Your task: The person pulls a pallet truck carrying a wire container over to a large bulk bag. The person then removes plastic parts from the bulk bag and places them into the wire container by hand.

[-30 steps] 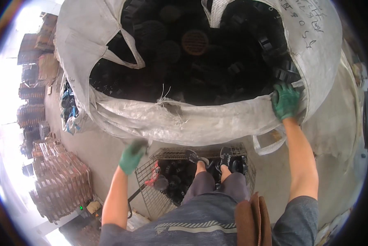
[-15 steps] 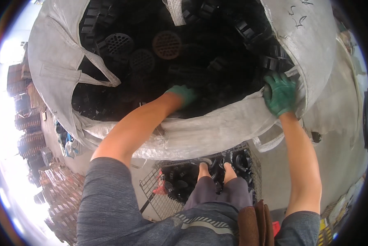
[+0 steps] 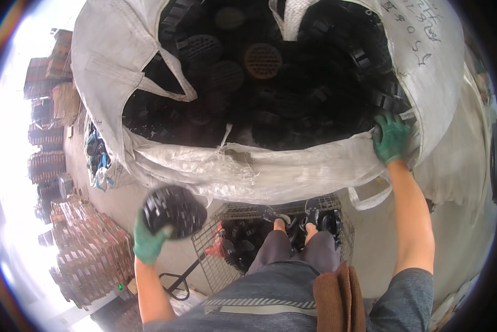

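Note:
My left hand (image 3: 148, 241), in a green glove, is closed on the edge of a round black grate (image 3: 175, 212). It holds the grate outside the bag, over the floor on the left; motion smears the slots. My right hand (image 3: 391, 136), gloved in green too, grips the folded rim of a big white woven bag (image 3: 293, 172) on its right side. Dark plastic parts fill the bag. Among them lie a brownish round grate (image 3: 263, 61) and a black perforated grate (image 3: 200, 48); much of the inside is too dark to make out.
My feet are on a wire mesh cage (image 3: 207, 252) with black parts in it, below the bag. A strap loop (image 3: 183, 83) hangs into the bag's mouth. Stacked brown pieces (image 3: 93, 249) stand at the left. Beside the bag sits a sack of blue and dark scraps (image 3: 98, 157).
My left hand has come out of the bag to the lower left, now with a round black grate in it. My right hand stays on the bag's rim. The view has shifted.

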Motion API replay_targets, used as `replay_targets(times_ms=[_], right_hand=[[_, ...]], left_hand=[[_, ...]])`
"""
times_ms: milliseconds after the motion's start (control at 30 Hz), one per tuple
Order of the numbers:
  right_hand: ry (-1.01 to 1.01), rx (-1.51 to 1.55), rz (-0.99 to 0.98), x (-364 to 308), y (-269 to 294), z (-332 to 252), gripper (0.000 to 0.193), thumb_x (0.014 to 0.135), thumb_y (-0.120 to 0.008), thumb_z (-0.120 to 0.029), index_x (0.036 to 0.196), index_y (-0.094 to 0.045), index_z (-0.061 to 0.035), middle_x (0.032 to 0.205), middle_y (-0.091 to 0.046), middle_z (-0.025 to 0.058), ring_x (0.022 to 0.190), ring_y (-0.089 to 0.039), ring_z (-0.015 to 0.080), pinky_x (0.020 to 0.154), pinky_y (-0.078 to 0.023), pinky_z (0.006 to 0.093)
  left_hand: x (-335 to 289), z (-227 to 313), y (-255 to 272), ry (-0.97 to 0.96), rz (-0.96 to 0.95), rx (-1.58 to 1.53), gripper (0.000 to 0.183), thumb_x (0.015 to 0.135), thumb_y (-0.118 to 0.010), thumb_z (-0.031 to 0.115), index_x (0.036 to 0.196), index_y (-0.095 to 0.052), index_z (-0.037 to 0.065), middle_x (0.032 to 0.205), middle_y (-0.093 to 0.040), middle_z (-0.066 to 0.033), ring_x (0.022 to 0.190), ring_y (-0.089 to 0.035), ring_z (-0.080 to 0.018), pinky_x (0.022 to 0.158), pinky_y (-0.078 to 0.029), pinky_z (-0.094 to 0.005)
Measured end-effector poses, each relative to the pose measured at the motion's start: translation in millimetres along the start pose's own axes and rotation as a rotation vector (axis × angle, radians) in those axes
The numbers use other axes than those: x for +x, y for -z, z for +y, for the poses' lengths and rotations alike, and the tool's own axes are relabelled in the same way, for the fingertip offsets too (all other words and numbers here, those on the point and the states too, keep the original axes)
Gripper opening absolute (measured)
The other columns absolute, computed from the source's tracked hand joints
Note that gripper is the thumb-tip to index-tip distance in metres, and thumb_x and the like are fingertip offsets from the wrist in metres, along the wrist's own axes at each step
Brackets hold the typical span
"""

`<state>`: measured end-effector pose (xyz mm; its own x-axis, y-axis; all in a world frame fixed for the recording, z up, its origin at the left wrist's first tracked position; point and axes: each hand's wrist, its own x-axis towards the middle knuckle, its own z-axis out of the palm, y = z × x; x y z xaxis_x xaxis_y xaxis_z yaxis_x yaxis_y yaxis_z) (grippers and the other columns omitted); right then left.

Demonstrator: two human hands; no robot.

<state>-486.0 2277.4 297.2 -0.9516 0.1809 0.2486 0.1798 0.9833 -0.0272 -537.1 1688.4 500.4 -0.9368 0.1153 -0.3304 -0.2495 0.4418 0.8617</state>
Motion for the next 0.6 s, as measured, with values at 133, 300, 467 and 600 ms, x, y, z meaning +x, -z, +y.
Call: replay_targets(times_ms=[133, 300, 467, 600], right_hand=[[-0.034, 0.011, -0.088, 2, -4, -3, 0.029, 0.086, -0.056, -0.027, 0.11, -0.066, -0.0131, 0.117, -0.063, 0.006, 0.108, -0.056, 0.0285, 0.098, -0.038, 0.0514], [-0.046, -0.043, -0.08, 0, 2, -2, 0.031, 0.086, -0.055, -0.028, 0.111, -0.066, -0.0129, 0.118, -0.063, 0.0064, 0.108, -0.057, 0.0293, 0.102, -0.035, 0.0538], [-0.032, -0.074, -0.114, 3, 9, -4, 0.03, 0.086, -0.056, -0.028, 0.11, -0.066, -0.013, 0.114, -0.062, 0.0059, 0.107, -0.057, 0.0289, 0.095, -0.039, 0.0518], [-0.068, -0.082, -0.15, 1, 13, -4, 0.027, 0.087, -0.057, -0.029, 0.108, -0.065, -0.0153, 0.111, -0.062, 0.005, 0.107, -0.056, 0.0269, 0.093, -0.04, 0.0495]], left_hand=[[-84, -113, 57, 0.412, -0.325, 0.794, 0.061, 0.068, -0.089, 0.016, 0.117, -0.055, -0.001, 0.102, -0.067, -0.0139, 0.093, -0.064, -0.0207, 0.08, -0.056, -0.0393], [-111, -231, 41, 0.395, -0.542, 1.038, 0.051, 0.078, -0.076, 0.017, 0.125, -0.06, 0.004, 0.105, -0.068, -0.0207, 0.098, -0.065, -0.0402, 0.085, -0.054, -0.0446], [30, -126, -26, -0.354, 0.058, 0.835, 0.027, 0.091, -0.058, -0.001, 0.117, -0.065, 0.001, 0.103, -0.067, -0.0215, 0.095, -0.065, -0.0411, 0.082, -0.053, -0.0452], [167, 15, -142, -0.733, -0.126, 0.558, 0.027, 0.088, -0.067, -0.002, 0.116, -0.064, 0.0, 0.112, -0.066, -0.0203, 0.094, -0.068, -0.0354, 0.081, -0.055, -0.0391]])
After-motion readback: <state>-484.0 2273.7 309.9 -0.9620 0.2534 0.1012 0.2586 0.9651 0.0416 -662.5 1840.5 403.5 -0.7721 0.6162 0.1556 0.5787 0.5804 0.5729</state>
